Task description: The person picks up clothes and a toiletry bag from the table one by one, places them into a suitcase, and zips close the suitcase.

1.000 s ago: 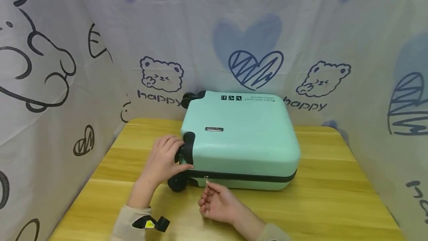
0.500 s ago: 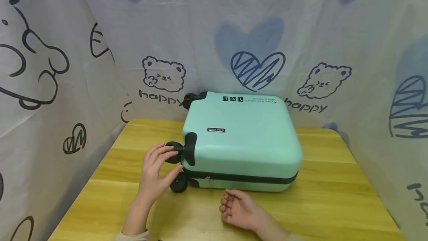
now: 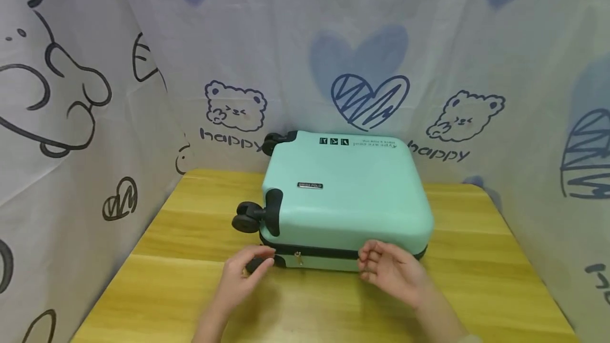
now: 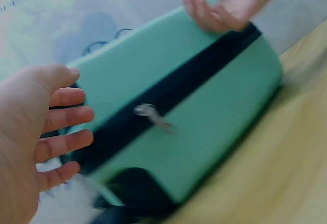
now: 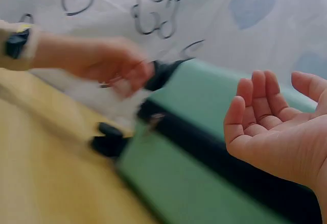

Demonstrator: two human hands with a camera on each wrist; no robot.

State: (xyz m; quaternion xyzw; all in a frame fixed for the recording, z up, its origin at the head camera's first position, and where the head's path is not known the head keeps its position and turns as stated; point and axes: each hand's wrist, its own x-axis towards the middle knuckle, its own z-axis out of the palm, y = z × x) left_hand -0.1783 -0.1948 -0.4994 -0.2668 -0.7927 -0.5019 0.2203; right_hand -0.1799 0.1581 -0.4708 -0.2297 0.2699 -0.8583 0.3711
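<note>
A mint-green hard-shell suitcase (image 3: pixel 343 189) lies flat on the table with its black wheels (image 3: pixel 248 217) toward the left. Along its front side runs a black zipper (image 3: pixel 329 251), and a metal zipper pull (image 3: pixel 298 258) hangs near the zipper's left end. My left hand (image 3: pixel 245 274) is at the front left corner, overlapping the lower wheel, its fingers loosely bent around nothing. My right hand (image 3: pixel 393 271) hovers before the right part of the front side, palm turned up and fingers relaxed, holding nothing. In the left wrist view the zipper pull (image 4: pixel 155 118) dangles free of both hands.
The suitcase rests on a yellow wood-grain table (image 3: pixel 476 258). White cloth (image 3: pixel 286 25) printed with hearts and bears hangs behind the table and along both sides, with the suitcase's far edge close to it.
My right hand has let go of the zipper pull and moved right along the front side. My left hand has left the upper front wheel and come down toward the lower one.
</note>
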